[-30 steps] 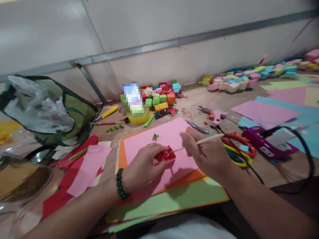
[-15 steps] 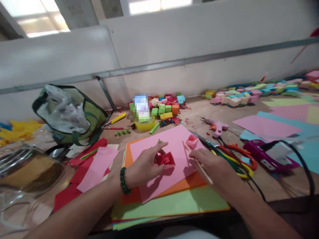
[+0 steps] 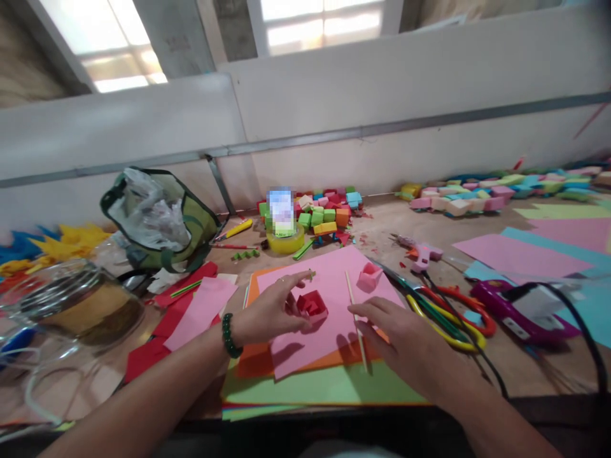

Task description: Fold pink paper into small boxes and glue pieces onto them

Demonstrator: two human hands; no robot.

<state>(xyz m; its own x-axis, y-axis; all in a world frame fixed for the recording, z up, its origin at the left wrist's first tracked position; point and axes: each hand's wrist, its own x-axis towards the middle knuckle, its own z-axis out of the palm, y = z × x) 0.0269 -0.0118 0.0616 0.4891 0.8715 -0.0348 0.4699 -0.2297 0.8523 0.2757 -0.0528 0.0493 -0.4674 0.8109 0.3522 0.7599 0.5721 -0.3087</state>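
Observation:
My left hand (image 3: 270,312) is around the left side of a small red folded-paper box (image 3: 312,306), thumb at its front and index finger stretched out above it. Loose red folds show inside the box. A tiny green scrap (image 3: 312,275) is by the index fingertip. My right hand (image 3: 398,331) has its fingers extended, the tips touching a thin wooden stick (image 3: 361,343) that lies across the paper. Beyond that hand sits a pink folded-paper box (image 3: 370,277). Under everything is a pink sheet (image 3: 291,362) on orange and green sheets.
Scissors (image 3: 449,315), a pink glue gun (image 3: 422,253) and a purple power strip (image 3: 525,312) with a black cable lie to the right. On the left are a glass jar (image 3: 81,305), red and pink paper strips (image 3: 200,312) and a green bag (image 3: 162,216). Paper blocks (image 3: 317,219) are piled behind.
My right hand has loosened from the wooden stick, which now lies on the paper under its fingertips. My left hand stays at the red box. The view has shifted slightly.

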